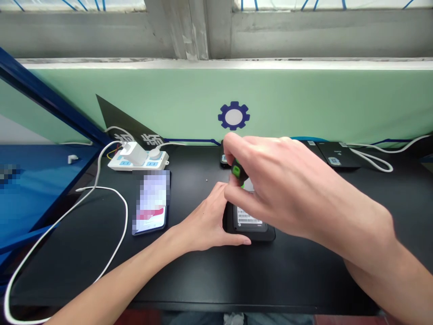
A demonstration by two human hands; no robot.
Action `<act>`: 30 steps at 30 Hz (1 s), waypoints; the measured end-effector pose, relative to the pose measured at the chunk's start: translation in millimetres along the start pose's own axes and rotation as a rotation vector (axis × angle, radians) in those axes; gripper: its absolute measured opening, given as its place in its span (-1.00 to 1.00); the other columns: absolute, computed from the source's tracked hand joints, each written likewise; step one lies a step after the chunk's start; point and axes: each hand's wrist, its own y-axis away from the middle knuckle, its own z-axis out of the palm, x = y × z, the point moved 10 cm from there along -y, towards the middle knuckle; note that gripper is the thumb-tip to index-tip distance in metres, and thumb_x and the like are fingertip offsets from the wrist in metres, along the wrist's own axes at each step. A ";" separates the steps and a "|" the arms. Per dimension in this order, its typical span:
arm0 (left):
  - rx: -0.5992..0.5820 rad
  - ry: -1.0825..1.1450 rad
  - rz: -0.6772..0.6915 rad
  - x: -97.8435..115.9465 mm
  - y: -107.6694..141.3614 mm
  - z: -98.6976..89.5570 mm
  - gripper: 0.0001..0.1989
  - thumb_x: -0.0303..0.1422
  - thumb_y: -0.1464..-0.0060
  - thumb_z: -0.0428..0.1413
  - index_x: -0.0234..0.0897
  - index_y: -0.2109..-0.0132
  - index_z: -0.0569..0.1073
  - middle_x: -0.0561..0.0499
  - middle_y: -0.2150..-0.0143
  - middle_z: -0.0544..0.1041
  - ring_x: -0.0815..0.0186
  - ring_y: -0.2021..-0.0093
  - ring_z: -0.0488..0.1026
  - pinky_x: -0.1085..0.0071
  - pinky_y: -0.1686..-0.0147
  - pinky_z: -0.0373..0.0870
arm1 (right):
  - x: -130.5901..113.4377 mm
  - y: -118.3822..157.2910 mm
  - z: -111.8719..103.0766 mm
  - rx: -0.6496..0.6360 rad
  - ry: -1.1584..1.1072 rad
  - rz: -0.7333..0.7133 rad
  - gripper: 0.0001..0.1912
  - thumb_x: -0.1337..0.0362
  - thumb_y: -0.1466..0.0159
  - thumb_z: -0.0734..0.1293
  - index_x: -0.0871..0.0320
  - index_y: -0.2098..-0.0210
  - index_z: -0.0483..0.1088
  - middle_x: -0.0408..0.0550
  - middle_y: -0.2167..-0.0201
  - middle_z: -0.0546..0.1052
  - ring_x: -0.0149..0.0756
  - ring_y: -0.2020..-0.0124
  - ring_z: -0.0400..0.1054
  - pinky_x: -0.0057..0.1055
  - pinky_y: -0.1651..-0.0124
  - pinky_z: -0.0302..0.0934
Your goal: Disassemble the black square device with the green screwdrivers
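A black device with a white printed label lies on the black table. My left hand grips its left side, the thumb along the near edge; its other fingertips are hidden. Above the device, my right hand is closed around a black and green screwdriver, which points down toward the device. The tool's tip is hidden behind my right hand. On the table, left of the device's far end, lies a tiny screw-like piece.
A phone lies left of my left hand. Behind it is a white power strip with a charger and a long white cable. Flat black devices and another cable are at the back right, before the green panel.
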 end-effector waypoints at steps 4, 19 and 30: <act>-0.004 0.016 -0.002 1.2 -0.9 -0.2 0.12 0.13 -0.08 0.56 -0.01 -0.62 0.25 -0.29 -0.47 0.46 -0.37 -0.45 0.41 -0.36 -0.33 0.56 | 1.2 0.8 -4.6 0.017 0.037 -0.004 -0.73 0.12 -0.60 0.27 0.06 0.24 0.26 -0.23 0.55 0.24 -0.34 0.55 -0.13 -0.22 0.41 -0.16; 0.003 0.007 0.017 8.0 -0.6 -2.4 0.14 0.09 -0.11 0.57 0.02 -0.65 0.21 -0.24 -0.57 0.41 -0.33 -0.44 0.43 -0.31 -0.37 0.54 | 6.5 -1.0 0.3 -0.027 -0.050 0.003 -0.88 0.24 -0.54 0.26 0.08 0.16 0.25 -0.17 0.43 0.41 -0.34 0.49 -0.02 -0.24 0.34 -0.03; 0.013 0.005 0.025 10.4 -1.0 -6.5 -0.16 0.05 -0.38 0.38 -0.04 -0.61 0.27 -0.23 -0.48 0.50 -0.23 -0.39 0.47 -0.24 -0.38 0.53 | 10.1 -3.2 0.2 -0.016 -0.087 0.011 -0.82 0.20 -0.55 0.31 0.10 0.17 0.26 -0.20 0.41 0.42 -0.37 0.48 0.05 -0.26 0.33 0.00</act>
